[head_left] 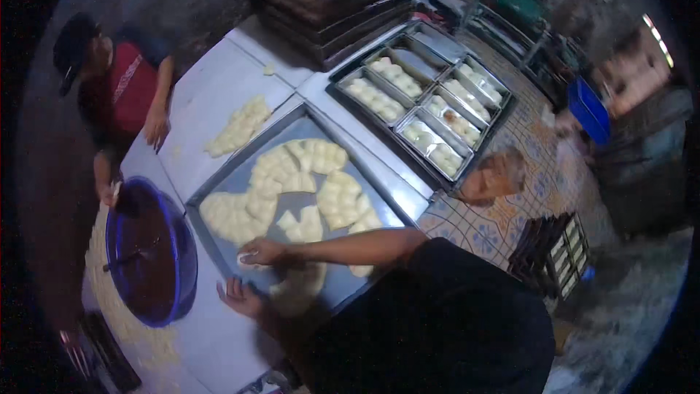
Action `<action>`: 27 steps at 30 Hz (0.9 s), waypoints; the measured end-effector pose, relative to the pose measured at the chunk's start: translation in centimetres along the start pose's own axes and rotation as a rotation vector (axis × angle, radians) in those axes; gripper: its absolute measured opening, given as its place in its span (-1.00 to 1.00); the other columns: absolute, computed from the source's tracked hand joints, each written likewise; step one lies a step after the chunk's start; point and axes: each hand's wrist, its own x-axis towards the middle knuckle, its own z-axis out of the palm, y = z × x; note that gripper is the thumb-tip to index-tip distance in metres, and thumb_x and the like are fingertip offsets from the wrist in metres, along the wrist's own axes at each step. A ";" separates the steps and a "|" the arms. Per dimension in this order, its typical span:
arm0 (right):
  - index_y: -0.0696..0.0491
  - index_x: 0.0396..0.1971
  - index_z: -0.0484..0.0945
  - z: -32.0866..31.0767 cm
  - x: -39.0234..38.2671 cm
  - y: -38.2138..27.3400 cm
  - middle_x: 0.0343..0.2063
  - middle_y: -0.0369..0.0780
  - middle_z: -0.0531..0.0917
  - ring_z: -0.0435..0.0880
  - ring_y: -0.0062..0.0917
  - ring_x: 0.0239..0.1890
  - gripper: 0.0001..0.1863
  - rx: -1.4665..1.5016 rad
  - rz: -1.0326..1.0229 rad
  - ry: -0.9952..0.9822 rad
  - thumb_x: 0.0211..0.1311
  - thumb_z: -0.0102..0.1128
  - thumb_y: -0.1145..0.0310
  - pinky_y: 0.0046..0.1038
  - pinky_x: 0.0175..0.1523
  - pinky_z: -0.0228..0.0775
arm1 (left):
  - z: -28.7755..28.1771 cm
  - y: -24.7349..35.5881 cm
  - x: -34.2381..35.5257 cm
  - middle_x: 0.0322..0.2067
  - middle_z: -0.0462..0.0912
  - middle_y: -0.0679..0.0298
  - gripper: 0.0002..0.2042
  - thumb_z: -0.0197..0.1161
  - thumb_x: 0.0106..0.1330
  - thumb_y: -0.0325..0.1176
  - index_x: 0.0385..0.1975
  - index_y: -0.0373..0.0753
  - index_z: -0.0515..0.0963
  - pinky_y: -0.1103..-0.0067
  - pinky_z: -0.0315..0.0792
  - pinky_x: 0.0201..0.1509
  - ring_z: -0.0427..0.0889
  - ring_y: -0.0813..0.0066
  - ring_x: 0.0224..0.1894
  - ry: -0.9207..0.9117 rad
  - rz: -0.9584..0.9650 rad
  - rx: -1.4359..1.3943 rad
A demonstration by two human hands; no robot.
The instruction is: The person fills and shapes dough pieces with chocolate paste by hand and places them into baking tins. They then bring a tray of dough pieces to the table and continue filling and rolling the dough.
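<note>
My right hand (265,251) reaches across a large metal tray (399,213). Its fingers are closed on a small white piece of dough (248,260) near the tray's lower left edge. Just below it is my left hand (242,298), fingers apart and nothing visible in them, beside the tray's rim. Inside the tray lie several slabs of pale, bumpy dough (340,198), some cut or torn into smaller pieces. My right forearm hides part of the dough near the tray's lower side.
A blue tub (191,266) stands at left, where a co-worker (131,76) holds something small and pale. More dough (240,125) lies on the white table (211,76). Dough-filled loaf tins (442,122) sit beside stacked dark trays (324,7). What looks like a head (496,176) shows at right.
</note>
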 end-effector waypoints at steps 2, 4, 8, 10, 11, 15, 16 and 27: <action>0.14 -0.03 0.51 -2.7 -3.5 -2.1 -0.09 -0.19 0.60 0.54 -0.43 -0.02 -0.61 0.353 0.219 0.094 0.35 0.03 0.14 -0.40 0.05 0.38 | -1.9 1.3 -2.2 -0.13 0.54 0.06 -0.36 0.19 0.17 -0.55 0.27 -0.32 0.08 0.51 0.53 -0.07 0.59 0.26 -0.19 0.026 -0.093 0.257; 0.15 -0.02 0.51 -7.7 -8.5 -5.3 -0.13 -0.31 0.60 0.55 -0.57 -0.08 -0.60 1.075 0.584 0.246 0.39 0.00 0.12 -0.46 0.00 0.40 | 5.7 9.4 -1.3 -0.14 0.56 0.02 -0.39 0.17 0.20 -0.56 0.25 -0.34 0.09 0.52 0.56 -0.12 0.62 0.27 -0.22 0.087 -0.409 0.143; 0.17 0.16 0.36 -17.1 -21.0 -1.8 0.12 -0.07 0.48 0.47 -0.30 0.10 -0.44 0.066 0.136 0.402 0.31 0.08 0.09 -0.39 0.22 0.24 | 6.0 5.8 -3.9 -0.12 0.55 -0.02 -0.48 0.11 0.31 -0.45 0.20 -0.41 0.07 0.37 0.50 0.03 0.57 0.20 -0.07 -0.598 0.209 0.440; 0.21 -0.04 0.45 -25.4 -22.9 -7.6 -0.13 -0.18 0.58 0.56 -0.47 -0.08 -0.59 0.564 0.422 0.643 0.38 0.02 0.15 -0.40 -0.01 0.43 | 11.1 8.2 -6.0 -0.31 0.61 -0.02 -0.50 0.24 0.18 -0.47 0.10 -0.48 0.25 0.50 0.57 -0.25 0.63 0.28 -0.30 -0.179 -0.417 -0.193; 0.22 -0.14 0.48 -28.7 -22.5 -9.7 -0.18 -0.19 0.59 0.54 -0.49 -0.09 -0.57 0.919 0.421 0.771 0.41 -0.05 0.09 -0.40 -0.08 0.41 | 11.6 6.0 -6.7 -0.34 0.61 0.02 -0.54 0.21 0.19 -0.46 0.06 -0.49 0.28 0.50 0.56 -0.23 0.63 0.29 -0.32 -0.233 -0.384 -0.249; 0.16 -0.14 0.55 -43.3 -25.4 -6.2 -0.24 -0.21 0.62 0.57 -0.54 -0.24 -0.42 -0.061 0.662 1.013 0.40 -0.15 -0.11 -0.49 -0.11 0.40 | 19.7 16.9 -7.0 -0.35 0.61 0.12 -0.78 0.12 0.25 -0.43 -0.19 -0.43 0.49 0.47 0.50 -0.15 0.60 0.34 -0.28 -0.377 -0.210 0.024; 0.19 -0.16 0.56 -46.9 -27.0 -4.2 -0.25 -0.18 0.64 0.57 -0.48 -0.18 -0.38 -0.001 0.558 1.123 0.39 -0.16 -0.14 -0.47 -0.03 0.38 | 21.3 18.3 -6.8 -0.31 0.61 0.14 -0.81 0.09 0.25 -0.44 -0.22 -0.39 0.55 0.46 0.45 -0.09 0.58 0.34 -0.21 -0.541 -0.024 0.362; 0.10 0.18 0.35 -56.2 -23.2 3.2 0.12 0.07 0.44 0.43 -0.04 0.15 -0.53 -0.934 0.590 0.462 0.25 0.01 0.38 -0.22 0.27 0.22 | 15.7 17.7 -12.7 -0.34 0.60 0.08 -0.76 0.03 0.29 -0.33 -0.28 -0.38 0.56 0.43 0.47 -0.24 0.58 0.29 -0.32 -0.151 -0.228 0.526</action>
